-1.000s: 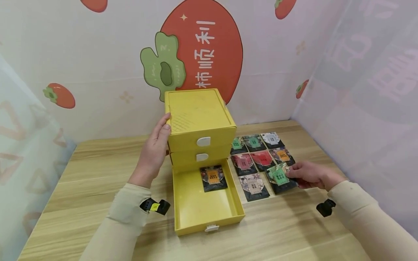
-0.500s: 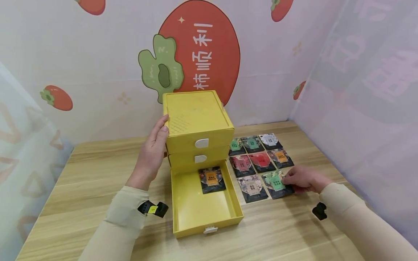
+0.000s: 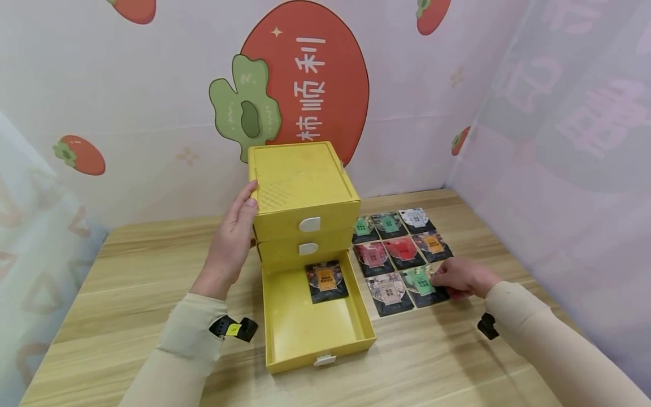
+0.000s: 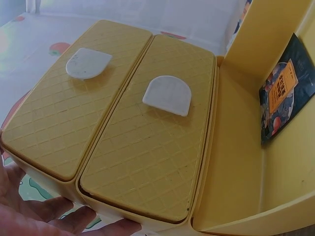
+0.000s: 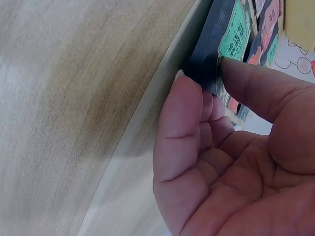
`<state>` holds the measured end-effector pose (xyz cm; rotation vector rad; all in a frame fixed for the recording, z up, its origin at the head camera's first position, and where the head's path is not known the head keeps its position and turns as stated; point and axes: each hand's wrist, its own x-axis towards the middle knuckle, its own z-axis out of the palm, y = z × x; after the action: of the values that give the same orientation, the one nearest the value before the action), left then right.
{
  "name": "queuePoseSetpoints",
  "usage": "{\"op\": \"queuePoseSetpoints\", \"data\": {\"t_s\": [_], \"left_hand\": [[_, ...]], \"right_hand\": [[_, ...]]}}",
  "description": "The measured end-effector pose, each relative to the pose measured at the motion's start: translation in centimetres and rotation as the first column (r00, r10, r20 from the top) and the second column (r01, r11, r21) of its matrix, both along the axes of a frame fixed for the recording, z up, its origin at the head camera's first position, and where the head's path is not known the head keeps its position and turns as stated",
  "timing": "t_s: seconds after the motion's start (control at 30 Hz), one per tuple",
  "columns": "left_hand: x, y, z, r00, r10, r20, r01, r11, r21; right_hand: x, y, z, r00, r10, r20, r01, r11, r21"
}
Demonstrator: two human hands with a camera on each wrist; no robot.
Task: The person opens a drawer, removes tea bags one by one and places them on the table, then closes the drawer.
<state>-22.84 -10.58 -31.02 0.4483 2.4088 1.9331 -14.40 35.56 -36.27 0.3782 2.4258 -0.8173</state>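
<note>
My left hand point(image 3: 230, 237) rests against the left side of a yellow three-drawer storage box point(image 3: 307, 175), fingers fairly straight. The left wrist view shows its fingertips along the box's side wall point(image 4: 59, 184). At the right, my right hand point(image 3: 465, 276) pinches the edge of a black sachet with a green label point(image 3: 422, 285) between thumb and fingers. That sachet lies at the near right corner of a grid of sachets. Inside the pulled-out bottom drawer point(image 3: 305, 339) sits a black sachet with an orange label point(image 3: 326, 281).
Beside the drawer, sachets with beige point(image 3: 389, 294), pink point(image 3: 373, 257), red point(image 3: 404, 250), orange point(image 3: 432, 244), green point(image 3: 389, 223) and white point(image 3: 416, 219) labels lie in rows on the wooden table point(image 3: 147, 294). The two upper drawers stay closed. A printed cloth point(image 3: 163, 90) hangs behind.
My right hand has lowered the green-labelled sachet, tilted and raised earlier, flat beside the beige-labelled one and still pinches it. The left hand keeps its place on the box.
</note>
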Motion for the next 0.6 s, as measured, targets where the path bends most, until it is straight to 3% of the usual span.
{"op": "queuePoseSetpoints", "data": {"t_s": [0.6], "left_hand": [[0.23,-0.11,0.17,1.000,0.010,0.006,-0.010,1.000,-0.011]], "right_hand": [[0.02,-0.26,0.03,0.999,-0.044,0.020,0.043,0.999,0.032]]}}
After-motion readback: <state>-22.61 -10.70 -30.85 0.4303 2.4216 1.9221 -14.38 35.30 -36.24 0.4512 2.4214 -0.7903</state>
